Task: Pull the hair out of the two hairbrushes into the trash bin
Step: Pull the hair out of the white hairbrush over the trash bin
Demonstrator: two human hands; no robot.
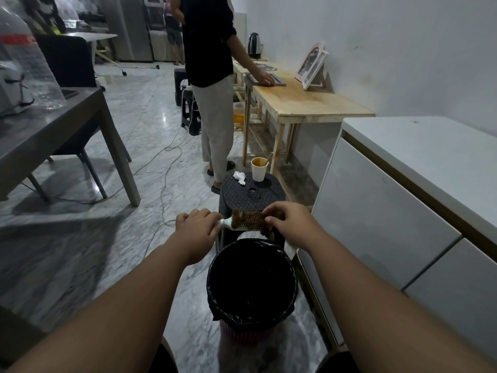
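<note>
A white hairbrush clogged with brown hair is held level just beyond the far rim of the trash bin, which is lined with a black bag. My left hand grips the brush by its handle. My right hand pinches the hair at the brush's right end, and a clump hangs down there. A second hairbrush is not visible.
A black plastic stool behind the bin carries a paper cup and a crumpled tissue. A person stands at a wooden table. White cabinets on the right, a grey table on the left, cables on the floor.
</note>
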